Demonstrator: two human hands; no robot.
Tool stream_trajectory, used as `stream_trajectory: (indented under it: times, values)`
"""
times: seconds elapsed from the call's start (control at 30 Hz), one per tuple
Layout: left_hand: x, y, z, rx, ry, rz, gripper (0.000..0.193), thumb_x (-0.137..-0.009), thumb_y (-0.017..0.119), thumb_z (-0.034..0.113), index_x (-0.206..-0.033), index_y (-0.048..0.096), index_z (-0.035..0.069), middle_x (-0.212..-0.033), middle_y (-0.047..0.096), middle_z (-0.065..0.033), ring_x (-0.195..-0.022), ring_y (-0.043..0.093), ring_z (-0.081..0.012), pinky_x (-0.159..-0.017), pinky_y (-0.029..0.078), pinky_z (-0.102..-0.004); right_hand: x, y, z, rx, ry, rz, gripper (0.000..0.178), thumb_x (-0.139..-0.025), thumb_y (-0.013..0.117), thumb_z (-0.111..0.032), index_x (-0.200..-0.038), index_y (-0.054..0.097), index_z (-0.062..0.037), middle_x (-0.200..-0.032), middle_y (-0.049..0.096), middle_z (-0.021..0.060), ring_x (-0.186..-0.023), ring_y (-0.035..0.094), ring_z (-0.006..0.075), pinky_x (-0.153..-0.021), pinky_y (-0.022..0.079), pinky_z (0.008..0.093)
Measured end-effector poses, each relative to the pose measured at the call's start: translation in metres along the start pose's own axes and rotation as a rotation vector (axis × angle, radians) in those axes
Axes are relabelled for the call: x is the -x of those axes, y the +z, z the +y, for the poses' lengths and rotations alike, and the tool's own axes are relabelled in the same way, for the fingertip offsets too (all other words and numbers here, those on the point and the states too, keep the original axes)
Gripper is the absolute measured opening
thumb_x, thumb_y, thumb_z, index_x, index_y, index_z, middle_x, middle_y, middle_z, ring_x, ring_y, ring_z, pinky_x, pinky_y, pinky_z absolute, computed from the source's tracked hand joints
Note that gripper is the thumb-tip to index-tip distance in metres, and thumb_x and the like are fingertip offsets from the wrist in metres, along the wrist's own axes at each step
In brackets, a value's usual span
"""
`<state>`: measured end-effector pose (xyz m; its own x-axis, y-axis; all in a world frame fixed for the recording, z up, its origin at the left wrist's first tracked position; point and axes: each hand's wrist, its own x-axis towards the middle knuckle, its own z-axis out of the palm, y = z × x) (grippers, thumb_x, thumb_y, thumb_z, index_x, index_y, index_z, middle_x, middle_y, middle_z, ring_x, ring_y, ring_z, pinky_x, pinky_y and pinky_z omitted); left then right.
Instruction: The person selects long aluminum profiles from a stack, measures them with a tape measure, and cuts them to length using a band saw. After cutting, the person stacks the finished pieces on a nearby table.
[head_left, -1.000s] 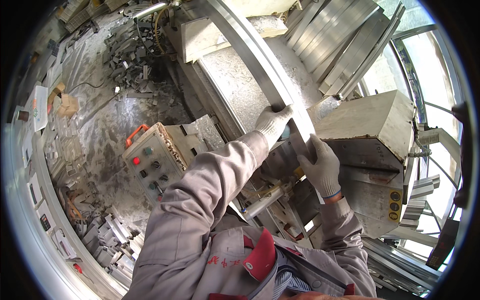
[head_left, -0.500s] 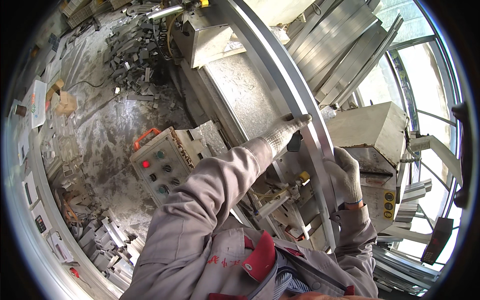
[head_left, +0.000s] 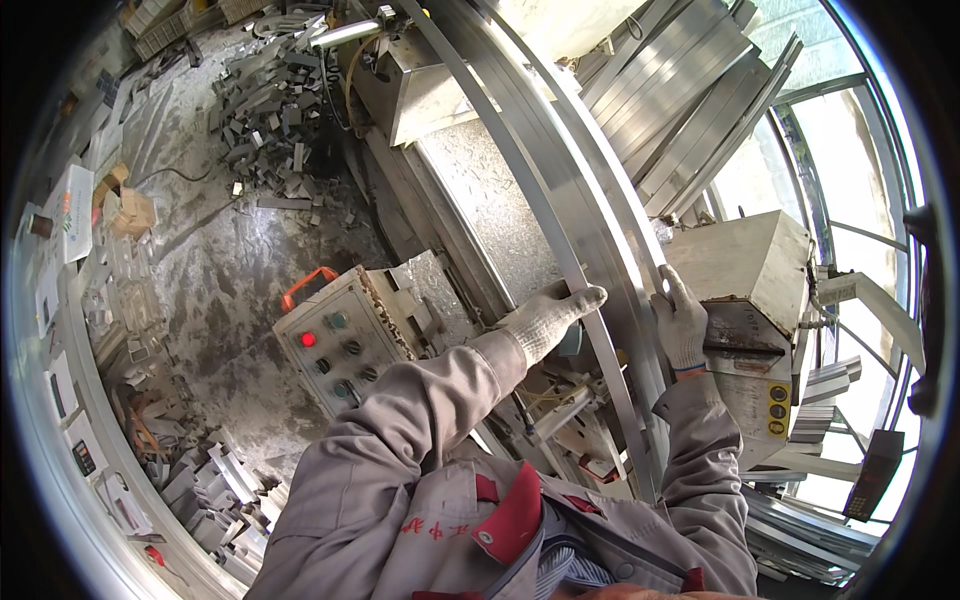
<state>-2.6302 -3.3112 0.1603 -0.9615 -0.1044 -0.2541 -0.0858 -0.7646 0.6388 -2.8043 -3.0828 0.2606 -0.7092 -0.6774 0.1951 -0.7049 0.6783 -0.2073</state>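
A long silvery metal profile (head_left: 578, 190) runs from the top of the view down toward my body, its broad channelled face and two raised edges showing. My left hand (head_left: 547, 322), in a whitish knitted glove, is closed on the left edge, thumb across the top and fingers hidden below. At the right edge, my gloved right hand (head_left: 683, 325) grips with index finger and thumb against the metal; its other fingers are partly out of sight. Under the profile lies a machine bed (head_left: 490, 200), with a clamp cylinder (head_left: 560, 412) nearer me.
A control box (head_left: 335, 345) with a red lit button and an orange handle stands left of the bed. Metal offcuts (head_left: 265, 125) are heaped on the floor at far left. A boxy machine housing (head_left: 745, 270) sits right; long profiles (head_left: 665, 70) lean behind it.
The profile has turned, so its broad channelled face now shows. My left hand has moved down and slightly left, while my right hand has shifted slightly up the right edge.
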Motion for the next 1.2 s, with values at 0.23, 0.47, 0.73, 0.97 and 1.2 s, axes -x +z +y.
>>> stream_trajectory:
  times: [0.23, 0.47, 0.73, 0.97, 1.2]
  values:
    - [0.004, -0.009, -0.001, 0.054, 0.003, -0.033, 0.074, -0.094, 0.089, 0.056, -0.142, 0.072, 0.002, -0.127, 0.077, -0.0050, -0.118, 0.069, -0.0155, -0.105, 0.055, -0.0343, -0.006, 0.022, -0.001, 0.372, 0.063, -0.104, 0.054, -0.104, 0.068, -0.017, -0.157, 0.064, -0.0261, -0.115, 0.076, 0.0141, -0.093, 0.076, 0.0374, -0.080, 0.062, 0.0498]
    - [-0.003, -0.012, -0.005, 0.083, 0.011, 0.002, 0.051, -0.099, 0.089, 0.042, -0.133, 0.078, 0.006, -0.124, 0.078, -0.0018, -0.116, 0.069, -0.0116, -0.101, 0.055, -0.0311, -0.019, 0.018, 0.000, 0.451, 0.059, -0.188, 0.047, -0.103, 0.068, -0.013, -0.149, 0.071, -0.0204, -0.117, 0.075, 0.0152, -0.095, 0.076, 0.0381, -0.083, 0.062, 0.0488]
    - [-0.032, 0.012, 0.024, -0.023, -0.109, 0.091, 0.043, -0.102, 0.087, 0.038, -0.132, 0.079, 0.008, -0.120, 0.079, 0.0010, -0.103, 0.069, -0.0101, -0.093, 0.056, -0.0272, 0.013, -0.029, -0.087, -0.585, 0.270, -0.375, 0.077, -0.096, 0.082, -0.011, -0.167, 0.053, -0.0091, -0.144, 0.070, 0.0158, -0.122, 0.071, 0.0252, -0.103, 0.059, 0.0368]
    - [-0.057, 0.032, 0.033, -0.114, 0.086, -0.160, 0.061, -0.096, 0.089, 0.053, -0.133, 0.079, 0.006, -0.123, 0.082, -0.0095, -0.115, 0.073, -0.0205, -0.100, 0.057, -0.0357, 0.010, -0.048, -0.094, -0.972, 0.414, -0.390, 0.082, -0.087, 0.084, 0.005, -0.162, 0.051, 0.0068, -0.132, 0.073, 0.0083, -0.115, 0.070, 0.0155, -0.102, 0.058, 0.0323]
    - [-0.091, 0.017, 0.038, -0.431, 0.120, 0.167, 0.057, -0.095, 0.091, 0.049, -0.123, 0.073, 0.003, -0.113, 0.078, -0.0050, -0.104, 0.070, -0.0146, -0.094, 0.058, -0.0329, 0.024, -0.025, -0.045, -0.358, 0.262, -0.164, 0.071, -0.087, 0.083, 0.001, -0.153, 0.060, 0.0056, -0.126, 0.075, 0.0145, -0.108, 0.073, 0.0188, -0.097, 0.059, 0.0335]
